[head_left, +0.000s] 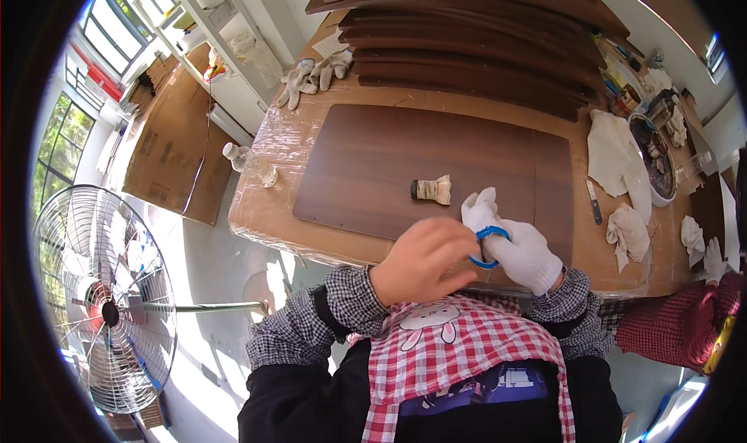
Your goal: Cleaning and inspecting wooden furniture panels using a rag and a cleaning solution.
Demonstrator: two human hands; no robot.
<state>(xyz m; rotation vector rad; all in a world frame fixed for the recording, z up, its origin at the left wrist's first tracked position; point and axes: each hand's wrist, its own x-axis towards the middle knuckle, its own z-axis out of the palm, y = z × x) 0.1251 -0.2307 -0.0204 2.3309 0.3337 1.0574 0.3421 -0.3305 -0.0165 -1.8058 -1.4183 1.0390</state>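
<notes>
A thin blue ring (474, 258), perhaps a roll of tape, is at my right hand (523, 255), which wears a white knitted glove with its fingers curled. Bare and close beside it on the left, my left hand (426, 260) has its fingers apart, their tips near the ring. Whether they touch it I cannot tell. Both hands are over the near edge of a flat dark brown panel (366, 163) on the table. On that panel, just beyond my hands, lies a short brush (430, 190) with a dark end and a pale, flared end.
Dark brown boards (467, 35) are stacked at the back. Work gloves (315, 76) and a clear bottle (253, 165) are at left. A putty knife (594, 202), rags (627, 231) and a round tub (652, 159) line the right. A fan (109, 311) stands left; another person's sleeve (673, 326) shows right.
</notes>
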